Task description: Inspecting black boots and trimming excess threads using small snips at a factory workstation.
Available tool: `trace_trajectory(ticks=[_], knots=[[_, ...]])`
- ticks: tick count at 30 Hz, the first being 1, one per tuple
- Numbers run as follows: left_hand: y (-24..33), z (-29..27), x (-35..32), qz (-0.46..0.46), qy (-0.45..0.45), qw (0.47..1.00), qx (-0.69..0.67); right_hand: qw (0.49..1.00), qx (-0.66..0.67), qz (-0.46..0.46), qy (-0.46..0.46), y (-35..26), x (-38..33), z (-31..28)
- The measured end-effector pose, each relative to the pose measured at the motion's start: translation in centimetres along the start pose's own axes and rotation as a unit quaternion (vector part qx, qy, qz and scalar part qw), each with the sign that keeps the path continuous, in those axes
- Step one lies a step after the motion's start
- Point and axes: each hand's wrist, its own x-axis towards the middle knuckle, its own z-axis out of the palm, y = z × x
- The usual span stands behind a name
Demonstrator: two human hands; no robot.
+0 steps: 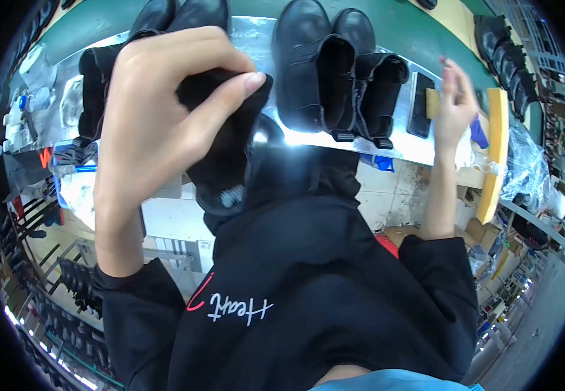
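My left hand [148, 124] is large and close in the left half. Its thumb and fingers are closed on the upper edge of a black boot [220, 163], which hangs in front of my body with a pale mark near its lower end. Much of the boot's upper part is behind the hand. My right hand [455, 107] is over the right of the bench, fingers stretched upward and slightly blurred. Beside it are a small tan block [432, 103] and a dark phone-like slab [420, 104]. No object shows within the right fingers.
A pair of black boots, one taller boot [302, 78] and one beside it [380, 91], stands on the shiny bench top. More black boots [197, 14] stand at the far left. A yellow foam strip [494, 156] and clear plastic wrap [527, 163] are at the right.
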Motion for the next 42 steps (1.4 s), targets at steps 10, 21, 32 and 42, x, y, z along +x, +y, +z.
trace_trajectory(ticks=[10,21,32,42], knots=[[-5.2,2.8,5.6,0.025,-0.119,0.992,0.022,0.969,-0.229,0.015,-0.093,8.3,-6.3,3.1],[-4.5,3.0,3.1,-0.13,0.271,0.945,-0.132,0.969,-0.243,-0.033,-0.01,8.2,-6.6,5.9],[-1.9,4.3,-0.7,-0.068,-0.066,0.988,0.124,0.977,-0.204,0.056,-0.031,6.8,-6.6,4.8],[3.9,-5.3,8.8,-0.004,0.147,0.978,0.146,0.983,-0.179,0.035,0.001,7.3,-6.0,4.3]])
